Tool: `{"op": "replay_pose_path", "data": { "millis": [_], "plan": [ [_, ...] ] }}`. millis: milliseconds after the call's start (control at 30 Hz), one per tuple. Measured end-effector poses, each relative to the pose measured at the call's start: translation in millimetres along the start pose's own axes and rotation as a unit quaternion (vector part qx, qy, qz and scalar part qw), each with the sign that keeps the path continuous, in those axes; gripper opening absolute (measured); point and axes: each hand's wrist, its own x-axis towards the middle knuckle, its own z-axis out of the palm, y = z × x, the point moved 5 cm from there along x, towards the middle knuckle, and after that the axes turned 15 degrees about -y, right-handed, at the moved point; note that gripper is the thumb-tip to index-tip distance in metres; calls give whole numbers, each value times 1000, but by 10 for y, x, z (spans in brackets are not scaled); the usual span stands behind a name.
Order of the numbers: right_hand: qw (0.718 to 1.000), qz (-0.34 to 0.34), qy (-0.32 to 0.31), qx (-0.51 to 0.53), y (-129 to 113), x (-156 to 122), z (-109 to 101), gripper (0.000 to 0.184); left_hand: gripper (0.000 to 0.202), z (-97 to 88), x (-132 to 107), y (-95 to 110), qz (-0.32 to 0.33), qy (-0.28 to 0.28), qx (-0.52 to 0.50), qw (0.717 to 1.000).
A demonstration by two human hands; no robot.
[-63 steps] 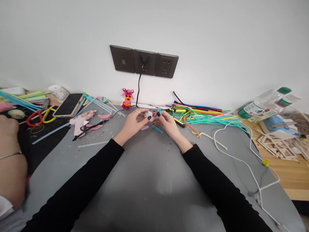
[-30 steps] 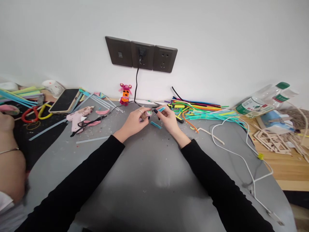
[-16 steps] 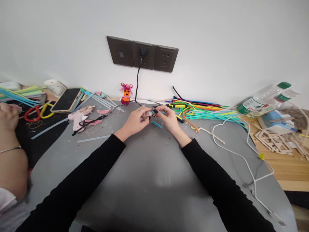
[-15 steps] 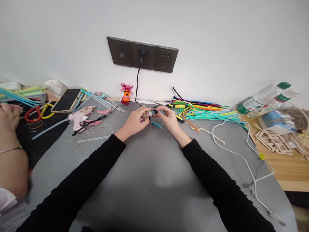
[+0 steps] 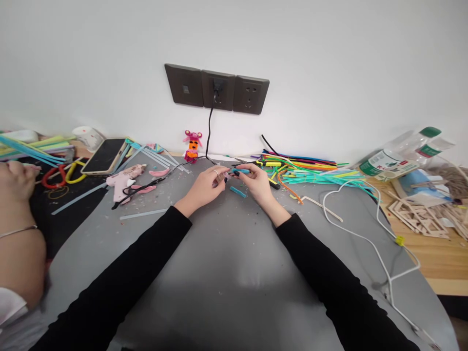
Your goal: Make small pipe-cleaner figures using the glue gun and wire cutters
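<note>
Both my hands meet over the far middle of the grey mat (image 5: 226,273). My left hand (image 5: 205,186) is closed round a small pale craft piece that its fingers mostly hide. My right hand (image 5: 256,183) pinches a short teal pipe-cleaner piece (image 5: 240,171) and holds it against what the left hand grips. Another teal piece (image 5: 237,191) lies on the mat just below my fingers.
Coloured pipe cleaners (image 5: 310,171) are piled at the right, with a white cable (image 5: 369,239) beside them. A pink glue gun (image 5: 122,181), a phone (image 5: 104,156) and scissors (image 5: 60,173) lie left. Another person's arm (image 5: 18,229) rests at the left edge. A small pink figure (image 5: 192,145) stands by the wall.
My hands have drawn closer together, and the teal piece in my right hand now touches the piece in my left. The other person's hand at the left has shifted slightly.
</note>
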Motion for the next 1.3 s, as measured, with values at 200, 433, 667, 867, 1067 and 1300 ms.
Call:
{"op": "replay_pose_path", "data": {
  "millis": [200, 433, 667, 867, 1067, 1300],
  "plan": [
    [1000, 16, -3, 23, 57, 14, -14, 32, 34, -48, -28, 15, -18, 55, 75, 996],
    [999, 24, 28, 16, 38, 9, -57, 37, 47, -580, -188, -220, -246, 189, 226, 924],
    [999, 26, 36, -7, -29, -33, -44, 36, 49, -596, -130, -369, -314, 123, 283, 898],
    [999, 28, 44, -8, -58, -33, -30, 33, 51, -622, -20, -365, -306, 139, 292, 895],
    [998, 29, 47, -8, -30, -25, -38, 33, 53, -703, 209, -453, -303, 152, 290, 895],
    [999, 25, 40, -22, -28, -32, -40, 30, 37, -639, 24, -209, -232, 206, 273, 911]
  ]
}}
